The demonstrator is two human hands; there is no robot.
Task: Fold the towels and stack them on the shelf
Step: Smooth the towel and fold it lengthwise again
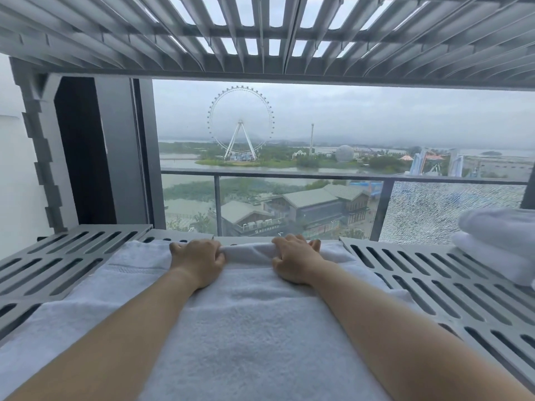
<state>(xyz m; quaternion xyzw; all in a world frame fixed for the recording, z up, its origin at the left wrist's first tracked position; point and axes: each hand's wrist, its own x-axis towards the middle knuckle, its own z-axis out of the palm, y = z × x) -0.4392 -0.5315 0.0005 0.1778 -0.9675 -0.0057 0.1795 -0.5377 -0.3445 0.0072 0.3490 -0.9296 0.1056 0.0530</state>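
Note:
A white towel (246, 319) lies spread flat on the grey slotted shelf (434, 285), running from the near edge to the back. My left hand (197, 260) and my right hand (295, 260) rest side by side at the towel's far edge. Both have their fingers curled around a bunched or rolled fold of the cloth there. Both forearms stretch over the towel. At the far right of the shelf sits a stack of folded white towels (500, 244), partly cut off by the frame edge.
Another slotted shelf level (260, 33) hangs close overhead. A grey notched upright post (43, 157) stands at the left. Behind the shelf is a window (318, 140) with a balcony rail outside. Bare slotted shelf surface shows left and right of the towel.

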